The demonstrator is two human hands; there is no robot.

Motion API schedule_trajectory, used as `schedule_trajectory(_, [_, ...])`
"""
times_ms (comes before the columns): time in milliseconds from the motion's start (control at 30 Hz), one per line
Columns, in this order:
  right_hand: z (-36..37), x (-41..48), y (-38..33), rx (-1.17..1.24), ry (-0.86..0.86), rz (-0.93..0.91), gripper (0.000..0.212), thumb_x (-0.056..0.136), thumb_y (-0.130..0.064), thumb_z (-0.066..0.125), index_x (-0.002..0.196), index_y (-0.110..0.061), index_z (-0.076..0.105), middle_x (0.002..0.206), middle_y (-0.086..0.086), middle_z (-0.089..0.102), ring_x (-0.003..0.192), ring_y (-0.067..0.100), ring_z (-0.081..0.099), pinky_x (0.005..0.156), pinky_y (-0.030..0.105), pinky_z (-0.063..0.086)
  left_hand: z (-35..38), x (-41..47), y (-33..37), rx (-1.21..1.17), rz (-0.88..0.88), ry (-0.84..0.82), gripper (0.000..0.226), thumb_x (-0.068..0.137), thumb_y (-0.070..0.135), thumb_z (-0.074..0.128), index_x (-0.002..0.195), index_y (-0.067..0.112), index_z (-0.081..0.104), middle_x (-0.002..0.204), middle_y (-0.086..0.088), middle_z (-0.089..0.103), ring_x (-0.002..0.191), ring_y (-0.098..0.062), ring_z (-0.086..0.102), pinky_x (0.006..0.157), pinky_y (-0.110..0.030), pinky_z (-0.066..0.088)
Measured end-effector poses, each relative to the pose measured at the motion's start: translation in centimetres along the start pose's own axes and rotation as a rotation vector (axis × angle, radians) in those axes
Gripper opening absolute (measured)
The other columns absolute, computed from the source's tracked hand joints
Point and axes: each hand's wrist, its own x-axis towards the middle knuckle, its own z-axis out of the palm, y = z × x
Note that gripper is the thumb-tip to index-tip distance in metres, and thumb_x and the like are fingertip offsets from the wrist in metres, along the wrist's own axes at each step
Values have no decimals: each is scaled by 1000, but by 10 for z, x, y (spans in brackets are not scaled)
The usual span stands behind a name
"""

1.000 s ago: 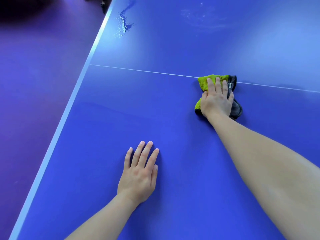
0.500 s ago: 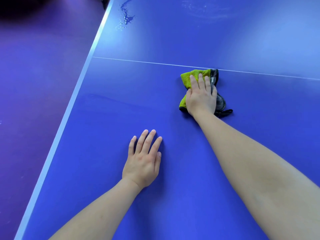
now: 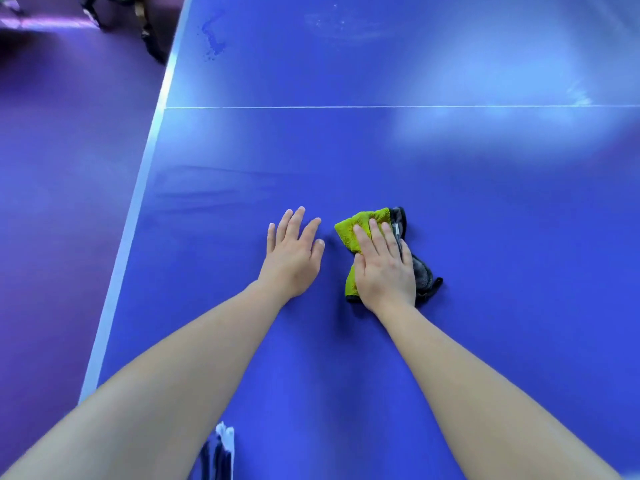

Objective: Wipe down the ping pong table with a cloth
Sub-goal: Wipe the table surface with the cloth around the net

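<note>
Far left: purple matte floor (image 3: 52, 168), then the pale edge stripe (image 3: 138, 188) of the blue ping pong table (image 3: 485, 237). A wet splash patch (image 3: 213, 43) sits on the far half near that edge, beyond the thin white line (image 3: 381, 106) across the top. Faint damp streaks (image 3: 207, 192) show on the near half, close to the edge.

Left hand (image 3: 294, 258): flat on the bare tabletop, fingers straight and slightly spread, holding nothing, likely bracing.

Just beside it, not touching: the crumpled yellow-green and grey microfibre cloth (image 3: 346, 233), lying on the near half of the table.

Right hand (image 3: 384, 271): palm down on top of the cloth, fingers straight and close together, pressing it into the surface. No pinch or curl visible.

Handling guess: the cloth looks soft, light and floppy. It bunches easily, and a grey corner already trails out on the right. It should slide freely on the smooth tabletop, so flat palm pressure over its middle is the best hold; gripping an edge would probably let it fold under. Not fragile.

Far right of the table: glare patches only. A blurred white-and-dark item (image 3: 221, 448) at the bottom edge is unidentifiable.
</note>
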Motion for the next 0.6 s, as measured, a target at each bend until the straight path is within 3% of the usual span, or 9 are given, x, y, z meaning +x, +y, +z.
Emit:
schedule_trajectory(133, [0, -79, -4, -4, 18, 22, 55, 99, -36, 30, 153, -34, 35, 163, -6, 29, 152, 16, 20, 120, 47, 24, -2, -66, 6, 148, 106, 16, 50, 108, 35, 27, 156, 21, 30, 167, -1, 14, 155, -19, 4, 125, -44, -1])
schedule_trajectory(600, [-5, -266, -1, -6, 15, -22, 54, 98, -35, 32, 151, -31, 41, 161, -5, 34, 151, 17, 26, 118, 48, 29, 8, -232, 8, 235, 18, 46, 56, 106, 39, 14, 156, 19, 31, 166, -1, 20, 155, -21, 7, 125, -49, 2])
